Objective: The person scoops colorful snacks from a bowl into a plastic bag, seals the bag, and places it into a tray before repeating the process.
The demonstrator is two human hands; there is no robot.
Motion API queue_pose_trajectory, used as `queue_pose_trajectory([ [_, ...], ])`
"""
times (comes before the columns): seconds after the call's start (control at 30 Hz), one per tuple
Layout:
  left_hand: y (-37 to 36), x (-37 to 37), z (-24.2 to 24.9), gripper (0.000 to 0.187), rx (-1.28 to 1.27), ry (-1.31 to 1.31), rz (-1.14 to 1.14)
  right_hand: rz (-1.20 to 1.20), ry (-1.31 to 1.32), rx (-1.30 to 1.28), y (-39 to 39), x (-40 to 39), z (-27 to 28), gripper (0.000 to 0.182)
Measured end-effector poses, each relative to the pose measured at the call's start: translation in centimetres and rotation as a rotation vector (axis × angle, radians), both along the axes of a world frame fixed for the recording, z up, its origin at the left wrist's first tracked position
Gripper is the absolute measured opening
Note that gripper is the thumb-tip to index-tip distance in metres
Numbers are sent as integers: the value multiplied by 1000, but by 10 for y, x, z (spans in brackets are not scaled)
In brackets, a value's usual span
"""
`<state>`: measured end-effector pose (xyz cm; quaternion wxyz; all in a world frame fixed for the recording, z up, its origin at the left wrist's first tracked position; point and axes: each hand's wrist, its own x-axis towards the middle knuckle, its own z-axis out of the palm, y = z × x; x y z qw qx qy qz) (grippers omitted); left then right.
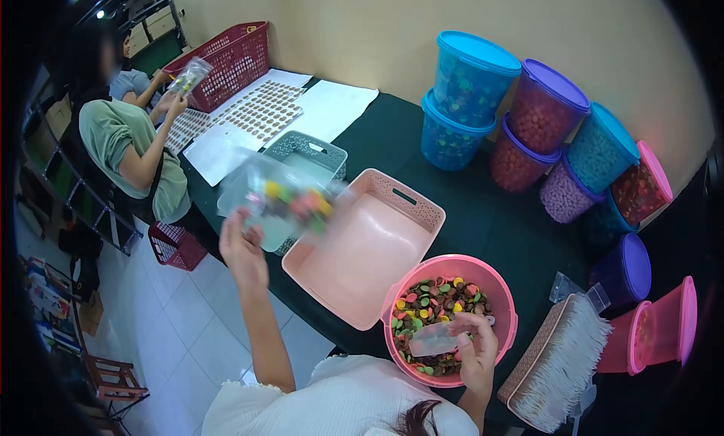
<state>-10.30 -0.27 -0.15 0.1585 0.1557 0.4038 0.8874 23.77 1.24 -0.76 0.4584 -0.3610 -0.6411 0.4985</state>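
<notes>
My left hand (245, 251) is raised on the left, its fingers closed on the edge of a clear plastic bag (298, 202). Red, yellow, green and brown candies show inside the bag, which is smeared by motion. Low over a pink bucket (507, 300), my right hand (477, 349) grips a clear plastic scoop (435, 340). Round, flat candies (426, 296) in mixed colours fill much of the bucket. Between the hands lies a pink basket (362, 240) with bare floor and walls. Behind the bag, a grey-green basket (309, 153) is partly hidden.
Stacked blue, purple and pink lidded tubs (471, 81) stand along the wall. A fringed tissue box (558, 360) sits at the right. Two people are at the far left, one in a green shirt (113, 134), near sheets of stickers (260, 108) and a maroon basket (234, 62).
</notes>
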Motion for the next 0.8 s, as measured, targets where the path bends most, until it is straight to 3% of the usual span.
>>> queue_pose_trajectory([
  [0.17,14,-110,-87,21,24,-114,135,16,-141,119,2,-3,3,24],
  [0.27,21,-120,-120,19,-77,-203,129,15,-175,159,3,-3,5,25],
  [0.4,24,-98,-122,40,-229,-252,90,-1,-164,179,0,-1,4,23],
  [0.43,22,-78,-104,53,-353,-161,53,-12,-165,177,-1,2,5,23],
  [0.47,23,-57,-88,53,-355,-159,40,-42,-149,189,-1,7,8,21],
  [0.53,28,-6,-57,46,-336,149,4,-139,-125,203,1,23,8,17],
  [0.63,24,83,-7,29,-307,344,-436,-405,-114,224,4,54,11,14],
  [0.73,24,136,-11,17,-198,859,-687,-683,-118,205,-3,85,19,11],
  [0.8,24,151,-5,14,-109,991,-886,-830,-216,248,-15,115,17,11],
])
